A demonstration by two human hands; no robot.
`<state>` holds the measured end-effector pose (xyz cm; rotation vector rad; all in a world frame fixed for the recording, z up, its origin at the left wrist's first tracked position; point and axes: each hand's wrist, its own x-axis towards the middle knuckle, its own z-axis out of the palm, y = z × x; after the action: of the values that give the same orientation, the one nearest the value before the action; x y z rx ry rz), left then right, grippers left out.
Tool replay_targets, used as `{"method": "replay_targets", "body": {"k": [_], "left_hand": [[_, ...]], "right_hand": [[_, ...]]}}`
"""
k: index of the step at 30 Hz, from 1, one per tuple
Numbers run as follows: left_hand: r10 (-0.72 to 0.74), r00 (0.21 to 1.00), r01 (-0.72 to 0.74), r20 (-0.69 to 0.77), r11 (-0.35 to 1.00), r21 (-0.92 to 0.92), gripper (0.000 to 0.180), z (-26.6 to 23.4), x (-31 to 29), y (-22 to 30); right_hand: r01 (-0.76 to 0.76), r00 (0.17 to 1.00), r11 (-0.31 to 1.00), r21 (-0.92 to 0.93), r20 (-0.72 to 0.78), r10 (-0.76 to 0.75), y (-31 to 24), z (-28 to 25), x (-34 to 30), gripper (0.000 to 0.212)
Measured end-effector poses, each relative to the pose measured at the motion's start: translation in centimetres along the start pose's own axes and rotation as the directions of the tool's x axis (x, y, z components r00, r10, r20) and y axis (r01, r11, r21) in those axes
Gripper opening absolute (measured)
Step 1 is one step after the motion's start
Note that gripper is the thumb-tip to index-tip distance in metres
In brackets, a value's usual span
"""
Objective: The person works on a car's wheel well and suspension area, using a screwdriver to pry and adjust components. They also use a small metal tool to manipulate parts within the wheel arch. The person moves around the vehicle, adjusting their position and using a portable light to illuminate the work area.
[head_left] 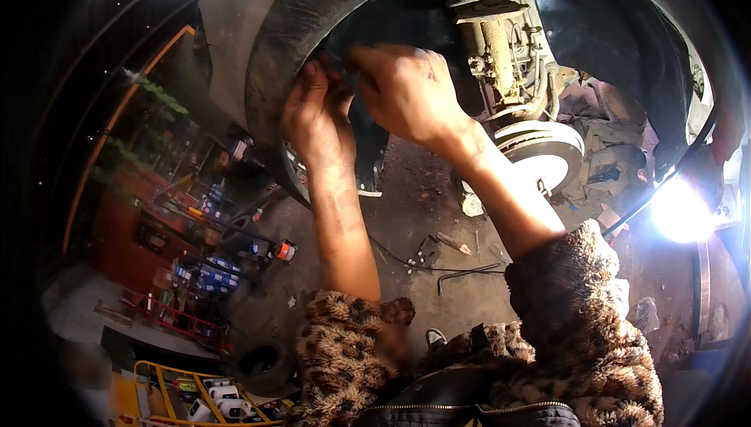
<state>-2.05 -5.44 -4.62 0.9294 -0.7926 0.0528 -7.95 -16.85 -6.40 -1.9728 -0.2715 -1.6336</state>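
Note:
Both my hands are raised into a car's wheel arch, at the inner side of its curved dark edge (280, 43). My left hand (319, 126) is closed, its thumb and fingers pressed together against that edge; what lies between them is hidden. Just right of it, my right hand (411, 86) is closed too, fingers curled toward the left fingertips and slightly blurred; I cannot make out what it grips. Behind them spreads the black wheel arch liner (395, 20). Right of my right hand hangs a dusty suspension strut (498, 55), with a bare brake disc (540, 153) below it.
A bright work lamp (683, 209) glares at the right. On the floor lie a bent metal rod (461, 272) and small white pieces (418, 259). At the lower left are a tyre (264, 364) and a yellow rack (160, 388) with bottles. Shelved goods (215, 274) stand at the left.

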Motion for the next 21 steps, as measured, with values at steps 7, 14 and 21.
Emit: {"method": "replay_targets", "body": {"k": [7, 14, 21], "left_hand": [[-0.034, 0.999, 0.034, -0.009, 0.999, 0.03, 0.02, 0.3, -0.1, 0.2], [0.288, 0.954, -0.287, 0.087, 0.785, 0.549, 0.029, -0.4, 0.6, -1.1], [0.135, 0.984, -0.153, 0.114, 0.973, 0.175, 0.021, -1.8, 2.0, -1.8]], "right_hand": [[-0.09, 0.996, 0.991, 0.097, 0.031, 0.087, -0.7, -0.6, -0.1, 0.012], [-0.085, 0.994, 0.942, 0.326, -0.032, 0.1, -2.4, 0.1, 0.0, 0.018], [-0.09, 0.996, 0.919, 0.383, 0.008, 0.094, -3.7, 0.3, -0.5, 0.017]]}}
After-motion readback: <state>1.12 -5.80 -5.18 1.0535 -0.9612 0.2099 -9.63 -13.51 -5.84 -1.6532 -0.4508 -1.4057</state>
